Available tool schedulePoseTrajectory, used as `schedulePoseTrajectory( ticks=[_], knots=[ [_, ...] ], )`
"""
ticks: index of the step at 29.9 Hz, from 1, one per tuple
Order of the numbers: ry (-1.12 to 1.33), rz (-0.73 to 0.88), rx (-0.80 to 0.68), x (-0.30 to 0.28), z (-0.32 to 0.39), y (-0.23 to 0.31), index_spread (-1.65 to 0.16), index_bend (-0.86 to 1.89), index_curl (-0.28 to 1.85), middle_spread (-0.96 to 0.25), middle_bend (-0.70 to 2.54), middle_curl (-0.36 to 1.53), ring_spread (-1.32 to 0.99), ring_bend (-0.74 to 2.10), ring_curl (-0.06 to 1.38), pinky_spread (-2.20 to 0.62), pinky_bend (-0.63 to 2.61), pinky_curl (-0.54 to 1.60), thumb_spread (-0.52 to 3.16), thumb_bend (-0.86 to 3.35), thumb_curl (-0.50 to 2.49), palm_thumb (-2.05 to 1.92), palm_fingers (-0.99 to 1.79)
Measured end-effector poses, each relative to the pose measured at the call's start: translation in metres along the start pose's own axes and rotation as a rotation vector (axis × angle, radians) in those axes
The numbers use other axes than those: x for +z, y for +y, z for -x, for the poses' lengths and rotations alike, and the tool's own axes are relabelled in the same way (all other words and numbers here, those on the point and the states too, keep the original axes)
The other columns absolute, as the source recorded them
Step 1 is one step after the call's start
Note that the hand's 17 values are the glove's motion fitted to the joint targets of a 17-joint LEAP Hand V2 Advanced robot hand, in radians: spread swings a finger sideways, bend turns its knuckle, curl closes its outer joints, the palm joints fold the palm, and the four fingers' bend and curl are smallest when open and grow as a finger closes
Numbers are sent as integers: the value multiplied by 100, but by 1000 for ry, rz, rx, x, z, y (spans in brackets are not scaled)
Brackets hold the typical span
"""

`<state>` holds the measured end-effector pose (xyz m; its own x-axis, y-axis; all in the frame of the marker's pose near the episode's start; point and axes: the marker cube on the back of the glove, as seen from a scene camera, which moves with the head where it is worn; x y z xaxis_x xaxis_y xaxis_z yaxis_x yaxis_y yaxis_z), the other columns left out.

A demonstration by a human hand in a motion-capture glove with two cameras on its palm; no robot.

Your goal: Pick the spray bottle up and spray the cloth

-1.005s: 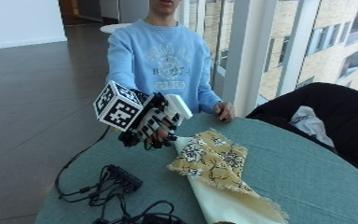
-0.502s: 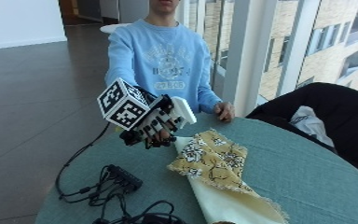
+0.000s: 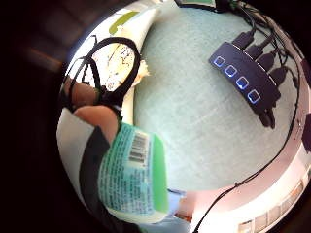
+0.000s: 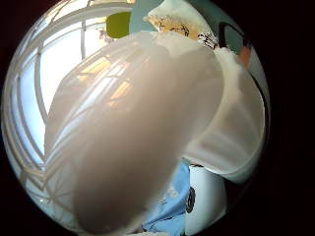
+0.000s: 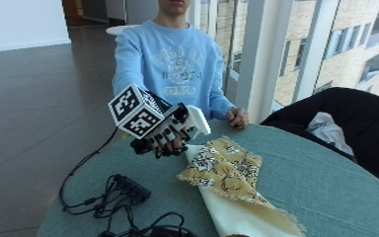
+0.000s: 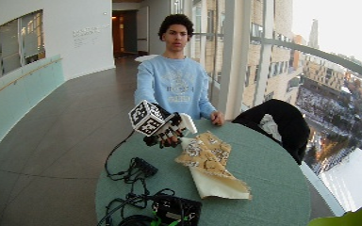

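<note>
The right hand [image 5: 167, 136] has its fingers curled round the spray bottle [image 5: 196, 121], held above the bench [image 5: 321, 168] just left of the cloth [image 5: 225, 168]. Best to aim the nozzle down at the cloth's patterned part before squeezing.

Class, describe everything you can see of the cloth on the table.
The cloth lies flat on the teal round table, partly folded: a yellow layer with a dark floral print sits over a plain cream layer that reaches toward the near edge. Its edges are frayed. Nothing grips it; the gloved right hand holds the spray bottle just beside its far end.
</note>
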<state>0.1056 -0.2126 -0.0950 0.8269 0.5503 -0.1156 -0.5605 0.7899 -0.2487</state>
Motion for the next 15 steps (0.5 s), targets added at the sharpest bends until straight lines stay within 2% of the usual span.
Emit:
schedulePoseTrajectory(
  ticks=[15],
  knots=[
    [6, 35, 34, 2, 1, 1, -21, 17, 50, -10, 23, 48, -4, 52, 41, 4, 24, 37, 61, -3, 69, 94, 119]
  ],
)
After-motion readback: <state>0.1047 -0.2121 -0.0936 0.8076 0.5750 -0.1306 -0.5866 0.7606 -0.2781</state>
